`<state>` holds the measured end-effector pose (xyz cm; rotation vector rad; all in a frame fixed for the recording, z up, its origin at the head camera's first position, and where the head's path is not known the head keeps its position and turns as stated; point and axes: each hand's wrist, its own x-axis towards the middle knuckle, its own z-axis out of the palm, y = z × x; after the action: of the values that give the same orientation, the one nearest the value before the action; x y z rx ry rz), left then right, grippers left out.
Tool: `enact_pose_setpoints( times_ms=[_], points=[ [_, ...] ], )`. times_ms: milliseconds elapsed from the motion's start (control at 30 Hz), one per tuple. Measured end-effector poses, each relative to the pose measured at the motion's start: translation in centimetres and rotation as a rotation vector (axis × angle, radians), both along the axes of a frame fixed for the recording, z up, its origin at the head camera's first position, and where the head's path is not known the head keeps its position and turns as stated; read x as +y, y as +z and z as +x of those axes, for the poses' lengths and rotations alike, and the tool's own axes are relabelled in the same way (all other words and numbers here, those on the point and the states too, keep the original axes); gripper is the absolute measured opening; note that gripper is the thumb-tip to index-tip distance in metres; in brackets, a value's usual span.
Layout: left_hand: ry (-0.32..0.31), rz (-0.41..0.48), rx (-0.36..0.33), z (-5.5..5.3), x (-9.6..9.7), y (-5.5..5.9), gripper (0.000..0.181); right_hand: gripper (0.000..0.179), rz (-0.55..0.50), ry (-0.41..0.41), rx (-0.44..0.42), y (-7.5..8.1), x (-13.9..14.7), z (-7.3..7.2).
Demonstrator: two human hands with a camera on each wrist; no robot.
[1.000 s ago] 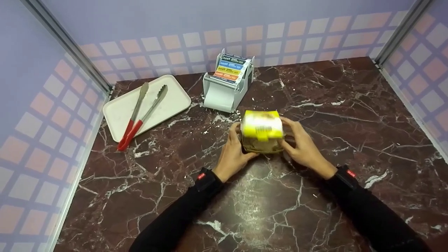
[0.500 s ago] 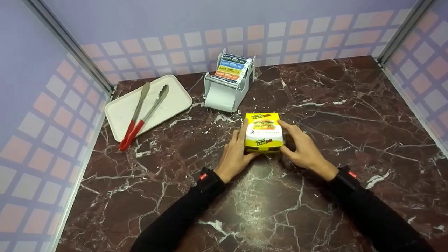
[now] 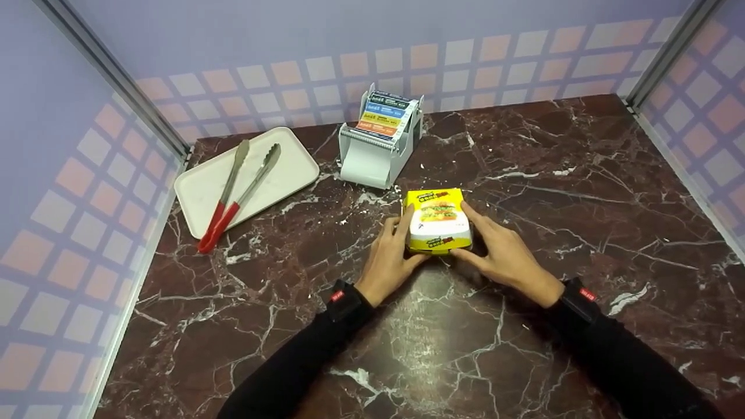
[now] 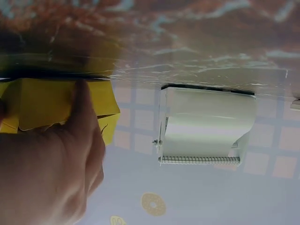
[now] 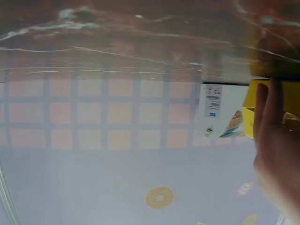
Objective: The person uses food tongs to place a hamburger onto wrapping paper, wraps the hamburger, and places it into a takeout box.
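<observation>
A yellow and white cardboard burger box (image 3: 439,215) with a burger printed on its lid sits on the marble-look table, lid down over the base. My left hand (image 3: 384,262) holds its left side, fingers along the wall and thumb at the front corner. On the other side, my right hand (image 3: 509,256) holds the box, with the thumb on the front edge near the tab. In the left wrist view, a dark seam shows between lid and base on the box's yellow wall (image 4: 44,105). The box's contents are hidden.
Behind the box stands a label dispenser (image 3: 372,151) with several coloured label rolls. To the left, red-handled tongs (image 3: 224,215) lie across a white tray (image 3: 291,151), handles past its front edge. White crumbs (image 3: 343,220) dot the table. Tiled-pattern walls enclose the back and sides.
The box's lid has swung down from partly raised to lying over the base. My right thumb has since slid inward along the front edge toward the tab.
</observation>
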<state>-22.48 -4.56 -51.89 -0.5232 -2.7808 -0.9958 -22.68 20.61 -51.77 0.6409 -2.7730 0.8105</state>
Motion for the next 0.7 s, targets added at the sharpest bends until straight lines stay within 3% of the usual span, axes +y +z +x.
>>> enact_pose_setpoints(
  times_ms=[167,400,567,700],
  points=[
    [0.002,-0.044,0.037,0.0,0.0,0.0,0.101,0.091,0.042,-0.050,0.052,-0.1,-0.4,0.3],
    [-0.009,-0.041,0.027,0.0,0.0,0.0,0.102,0.071,-0.086,-0.028,-0.030,0.1,-0.7,0.2],
    [-0.029,-0.038,-0.053,0.0,0.0,0.5,0.108,0.072,-0.124,-0.099,-0.005,0.4,-0.8,0.4],
    [-0.043,0.020,-0.173,0.1,-0.1,1.5,0.104,0.079,-0.117,-0.102,-0.040,0.8,-1.1,0.5]
  ],
)
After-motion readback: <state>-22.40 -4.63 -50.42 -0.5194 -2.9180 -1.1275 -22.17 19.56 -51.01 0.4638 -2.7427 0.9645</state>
